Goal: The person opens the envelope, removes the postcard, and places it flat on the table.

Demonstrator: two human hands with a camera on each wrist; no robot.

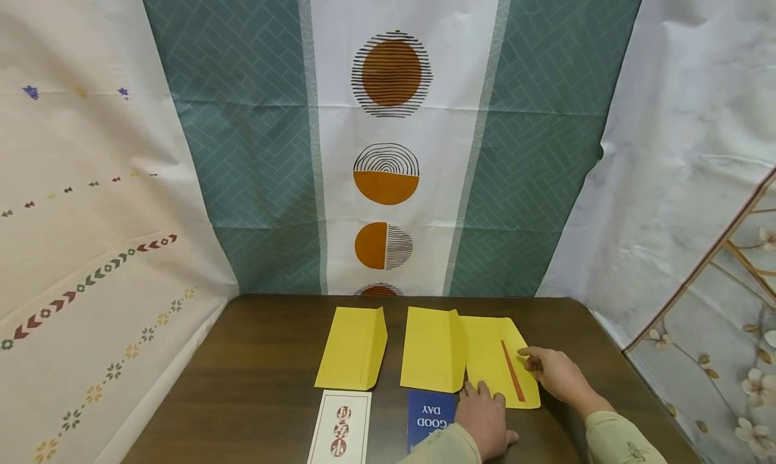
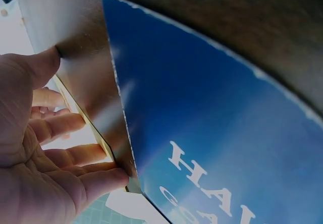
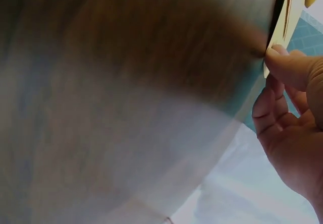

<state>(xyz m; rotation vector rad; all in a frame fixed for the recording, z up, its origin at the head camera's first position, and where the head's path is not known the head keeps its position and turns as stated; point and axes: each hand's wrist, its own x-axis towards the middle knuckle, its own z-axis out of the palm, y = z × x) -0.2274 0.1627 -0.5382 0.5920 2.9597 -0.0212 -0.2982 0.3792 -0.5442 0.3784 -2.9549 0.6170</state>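
Note:
A yellow envelope (image 1: 485,356) with a slim red strip (image 1: 512,370) across its face lies at the table's right. My right hand (image 1: 558,373) pinches its right edge between thumb and index finger; in the right wrist view the thumb (image 3: 290,67) sits on that edge. My left hand (image 1: 483,417) rests with extended fingers on the envelope's near left corner. Just left of that hand lies a blue card (image 1: 427,413) with white lettering, partly hidden by the sleeve. In the left wrist view, the blue card (image 2: 202,93) fills much of the picture beside the spread fingers.
Two more yellow envelopes, a middle one (image 1: 429,349) and a left one (image 1: 348,349), lie with flaps to the right; the middle one overlaps the right envelope. A white card (image 1: 341,427) with red round motifs lies below the left one. Patterned cloth (image 1: 261,181) hangs behind the dark table (image 1: 242,383).

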